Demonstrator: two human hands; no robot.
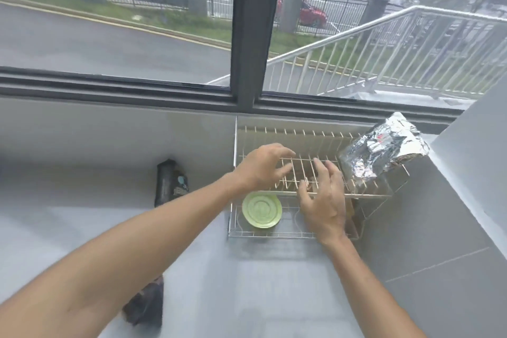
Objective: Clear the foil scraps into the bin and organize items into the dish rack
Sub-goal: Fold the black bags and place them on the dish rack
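Note:
A two-tier wire dish rack (356, 195) stands on the grey counter against the wall under the window. A crumpled foil bundle (384, 151) rests on the right end of its upper tier. A green plate (262, 209) lies flat on the lower tier at the left. My left hand (260, 166) hovers over the upper tier's left part, fingers spread and holding nothing. My right hand (323, 200) reaches over the rack's front edge, fingers apart and empty, touching or just above the wires. A small brownish item shows dimly under my right fingers.
A black pouch (171, 182) lies on the counter left of the rack. Another dark object (145, 307) sits near the front, partly behind my left forearm. A grey wall (472, 178) closes the right side. The window frame runs along the back.

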